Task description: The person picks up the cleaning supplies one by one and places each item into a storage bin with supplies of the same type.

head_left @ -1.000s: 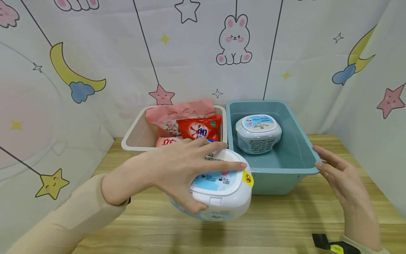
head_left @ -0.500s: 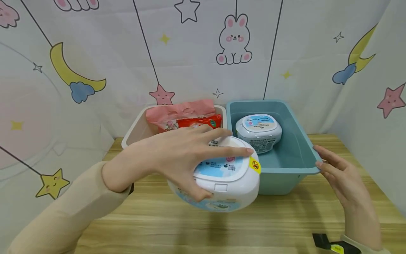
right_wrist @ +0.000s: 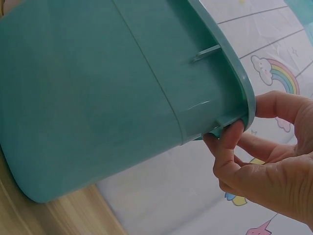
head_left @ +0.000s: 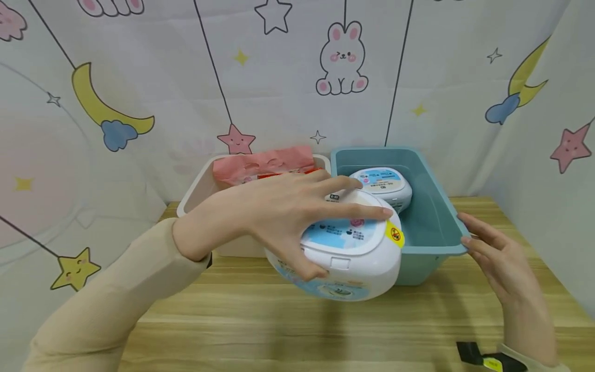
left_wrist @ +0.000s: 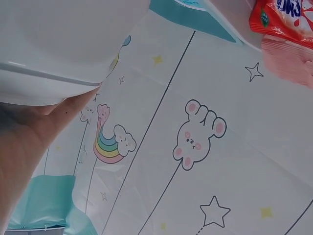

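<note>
My left hand (head_left: 288, 212) grips a white lidded laundry tub (head_left: 362, 266) from above, thumb on the near side and fingers across the lid. The tub is tilted and held above the table, in front of the teal bin (head_left: 448, 219). In the left wrist view the tub (left_wrist: 68, 44) fills the upper left corner. My right hand (head_left: 506, 258) pinches the bin's right front corner; in the right wrist view, fingers and thumb close on the rim (right_wrist: 249, 98). A similar tub (head_left: 383, 183) sits inside the bin, partly hidden behind the held one.
Left of the teal bin stands a whitish bin (head_left: 197, 188) with a pink bag (head_left: 265, 163) and a red detergent packet (left_wrist: 288, 22), largely covered by my left arm in the head view. The wooden table (head_left: 223, 315) meets a patterned cloth backdrop (head_left: 279, 77).
My left hand has carried the tub up and to the right, towards the teal bin. It now covers more of the tub inside. The right hand has stayed on the rim.
</note>
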Tool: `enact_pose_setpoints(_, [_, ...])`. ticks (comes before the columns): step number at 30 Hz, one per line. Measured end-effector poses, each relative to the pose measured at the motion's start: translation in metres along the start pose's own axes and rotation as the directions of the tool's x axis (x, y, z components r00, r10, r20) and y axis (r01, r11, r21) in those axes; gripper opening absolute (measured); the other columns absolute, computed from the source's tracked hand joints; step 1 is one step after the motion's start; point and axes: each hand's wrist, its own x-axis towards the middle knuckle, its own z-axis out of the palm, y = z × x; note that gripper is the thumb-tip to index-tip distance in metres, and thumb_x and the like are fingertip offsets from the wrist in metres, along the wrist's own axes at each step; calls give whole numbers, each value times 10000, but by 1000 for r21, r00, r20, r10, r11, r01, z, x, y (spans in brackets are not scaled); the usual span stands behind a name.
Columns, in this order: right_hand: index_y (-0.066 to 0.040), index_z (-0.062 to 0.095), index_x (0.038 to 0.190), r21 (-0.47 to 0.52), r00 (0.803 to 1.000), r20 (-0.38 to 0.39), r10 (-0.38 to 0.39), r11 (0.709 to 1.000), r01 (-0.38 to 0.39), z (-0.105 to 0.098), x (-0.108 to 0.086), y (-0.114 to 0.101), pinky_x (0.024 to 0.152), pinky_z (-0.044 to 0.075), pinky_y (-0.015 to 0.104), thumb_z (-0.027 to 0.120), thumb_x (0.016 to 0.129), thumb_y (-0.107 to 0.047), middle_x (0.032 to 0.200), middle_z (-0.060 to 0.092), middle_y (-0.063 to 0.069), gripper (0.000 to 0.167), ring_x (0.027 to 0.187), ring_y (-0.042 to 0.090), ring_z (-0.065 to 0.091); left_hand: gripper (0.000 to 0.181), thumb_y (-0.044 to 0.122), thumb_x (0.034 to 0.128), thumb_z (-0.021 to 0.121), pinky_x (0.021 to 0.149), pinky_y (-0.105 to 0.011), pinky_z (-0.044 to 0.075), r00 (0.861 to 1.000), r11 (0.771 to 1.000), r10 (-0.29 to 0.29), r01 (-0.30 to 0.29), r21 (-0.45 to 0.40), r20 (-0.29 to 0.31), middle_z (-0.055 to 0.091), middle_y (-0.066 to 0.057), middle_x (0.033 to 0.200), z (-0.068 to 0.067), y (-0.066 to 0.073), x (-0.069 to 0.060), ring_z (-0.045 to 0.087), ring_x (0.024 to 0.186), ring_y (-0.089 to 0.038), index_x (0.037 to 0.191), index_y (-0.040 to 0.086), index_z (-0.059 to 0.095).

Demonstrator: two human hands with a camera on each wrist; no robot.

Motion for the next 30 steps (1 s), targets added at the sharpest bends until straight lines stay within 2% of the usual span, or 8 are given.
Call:
enact_pose_setpoints(7, [-71,474,1409,8,1000,-7,-7,1000,7,3,1,0,867,488,130,445,957,82,1245,531,-33,478,1002,44,624,859,688,720,575,838,-273,386,998,998,46,-45,33,-43,373,-24,1452,0,-4,13,469,1101,-140,1482,424,279])
enact_pose_setpoints(12, [-102,524,1373,10,1000,-22,0,1000,0,5,2,-1,868,489,127,452,953,83,1251,515,-31,464,997,43,625,850,650,722,572,849,-286,396,997,997,59,-57,45,-44,378,-20,1440,1,-7,22,464,1092,-157,1483,408,282])
enact_pose_setpoints(20, [-114,542,1358,-11,999,-45,16,1000,-17,4,3,-1,863,496,116,475,953,61,1260,497,-44,446,1000,35,618,872,743,713,527,868,-272,418,1000,995,-3,2,104,4,341,36,1496,0,-9,39,467,1169,-122,1481,497,193])
enact_pose_setpoints(23, [-101,524,1374,-26,999,-49,20,999,-21,3,2,-2,863,498,115,486,953,47,1264,493,-46,447,1006,34,610,869,734,718,524,873,-274,407,999,995,-31,29,99,21,313,53,1514,3,-9,45,449,1195,-114,1478,519,162])
enact_pose_setpoints(30, [-74,489,1399,-32,999,-39,24,999,-25,2,1,-2,873,494,116,493,953,37,1276,476,-38,460,1016,39,601,886,734,721,514,874,-287,419,997,990,-73,71,122,16,279,42,1533,10,-9,59,453,1176,-137,1485,515,124])
